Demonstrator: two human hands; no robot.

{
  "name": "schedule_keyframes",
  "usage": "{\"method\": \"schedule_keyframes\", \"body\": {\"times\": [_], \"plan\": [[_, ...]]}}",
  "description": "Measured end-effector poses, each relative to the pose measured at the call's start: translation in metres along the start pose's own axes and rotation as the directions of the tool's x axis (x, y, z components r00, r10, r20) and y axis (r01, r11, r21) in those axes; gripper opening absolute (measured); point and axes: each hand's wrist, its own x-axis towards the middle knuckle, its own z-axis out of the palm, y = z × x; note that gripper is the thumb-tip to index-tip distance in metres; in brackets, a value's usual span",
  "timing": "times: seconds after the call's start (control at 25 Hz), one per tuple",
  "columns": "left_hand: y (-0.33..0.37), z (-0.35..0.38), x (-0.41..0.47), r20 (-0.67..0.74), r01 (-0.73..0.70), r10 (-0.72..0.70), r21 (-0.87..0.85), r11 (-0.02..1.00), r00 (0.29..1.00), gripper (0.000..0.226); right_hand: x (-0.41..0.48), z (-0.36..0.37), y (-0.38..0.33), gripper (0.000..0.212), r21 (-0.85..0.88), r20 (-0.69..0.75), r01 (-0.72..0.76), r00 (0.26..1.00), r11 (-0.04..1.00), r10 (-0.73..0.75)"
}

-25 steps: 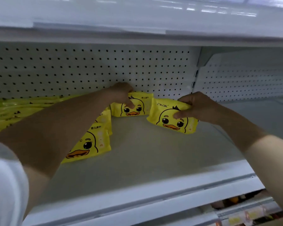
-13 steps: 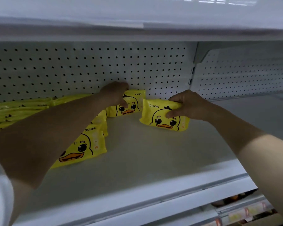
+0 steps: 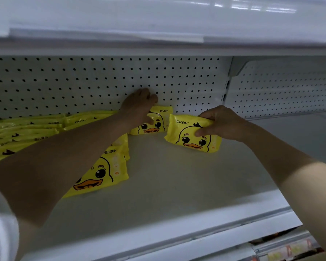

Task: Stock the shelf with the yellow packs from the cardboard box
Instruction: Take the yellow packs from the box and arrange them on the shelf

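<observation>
Both arms reach deep onto a white shelf (image 3: 177, 185). My left hand (image 3: 138, 105) grips the top of a yellow duck pack (image 3: 159, 121) that stands against the pegboard back wall. My right hand (image 3: 221, 123) holds a second yellow duck pack (image 3: 188, 140) by its upper right part, thumb on its front, just right of the first pack and slightly nearer. More yellow packs (image 3: 105, 170) stand in a row under my left forearm, and several lie stacked at the left (image 3: 26, 129). The cardboard box is out of view.
The white pegboard (image 3: 102, 81) closes the back, and an upper shelf (image 3: 158, 25) overhangs closely. A vertical upright (image 3: 227, 87) divides this bay from the one on the right. A lower shelf with price tags (image 3: 290, 249) shows at bottom right.
Both hands have stayed on their packs and pushed them slightly further back toward the pegboard. The view has shifted a little.
</observation>
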Motion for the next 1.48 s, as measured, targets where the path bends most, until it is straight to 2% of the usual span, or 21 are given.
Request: {"method": "schedule_keyframes", "body": {"times": [0.04,0.12,0.16,0.24,0.32,0.4,0.48,0.56,0.72,0.84,1.12,1.28,1.48], "plan": [[-0.002,-0.003,-0.001,-0.027,0.021,-0.026,-0.152,0.988,0.999,0.067,0.003,0.001,-0.002,0.034,-0.007,0.002,0.001,1.0,1.0,-0.001],[-0.003,-0.016,-0.003,-0.067,0.03,-0.066,-0.442,0.897,0.996,0.053,0.01,0.005,-0.007,0.036,-0.029,0.015,0.006,1.0,1.0,-0.006],[-0.001,-0.024,-0.005,-0.066,0.011,-0.054,-0.525,0.851,0.996,0.048,0.015,0.008,-0.01,0.037,-0.043,0.024,0.012,1.0,0.999,-0.011],[0.005,-0.039,-0.01,-0.008,-0.021,0.02,-0.583,0.812,1.0,0.046,0.026,0.017,-0.02,0.035,-0.062,0.037,0.038,0.999,0.997,-0.036],[0.007,-0.044,-0.017,0.071,-0.046,0.102,-0.547,0.836,0.992,0.055,0.038,0.028,-0.032,0.031,-0.078,0.05,0.082,0.996,0.994,-0.078],[0.004,-0.038,-0.023,0.129,-0.055,0.122,-0.43,0.901,0.984,0.065,0.052,0.038,-0.043,0.03,-0.127,0.072,0.122,0.991,0.984,-0.114],[-0.005,-0.032,-0.026,0.15,-0.022,0.072,-0.316,0.949,0.986,0.069,0.066,0.047,-0.053,0.026,-0.198,0.102,0.163,0.984,0.967,-0.145],[-0.013,-0.029,-0.029,0.125,0.041,-0.007,-0.272,0.961,0.992,0.069,0.079,0.056,-0.059,0.025,-0.251,0.111,0.189,0.98,0.949,-0.165],[-0.027,-0.017,-0.034,0.098,0.102,-0.082,-0.217,0.971,0.992,0.063,0.091,0.075,-0.058,0.049,-0.303,-0.033,0.177,0.98,0.936,-0.196],[-0.032,-0.005,-0.035,0.097,0.144,-0.128,-0.184,0.972,0.987,0.062,0.089,0.08,-0.05,0.057,-0.298,-0.134,0.131,0.975,0.945,-0.177],[-0.019,-0.02,-0.044,0.051,0.161,-0.154,-0.189,0.969,0.987,0.063,0.066,0.078,-0.044,0.066,-0.302,-0.207,0.045,0.972,0.952,-0.111],[-0.002,-0.049,-0.071,0.017,0.208,-0.211,-0.274,0.939,0.977,0.066,0.04,0.076,-0.056,0.065,-0.315,-0.206,0.083,0.967,0.945,-0.153],[0.021,-0.081,-0.129,0.076,0.338,-0.335,-0.393,0.855,0.939,0.069,-0.006,0.08,-0.083,0.064,-0.334,-0.193,0.145,0.957,0.932,-0.218]]}}
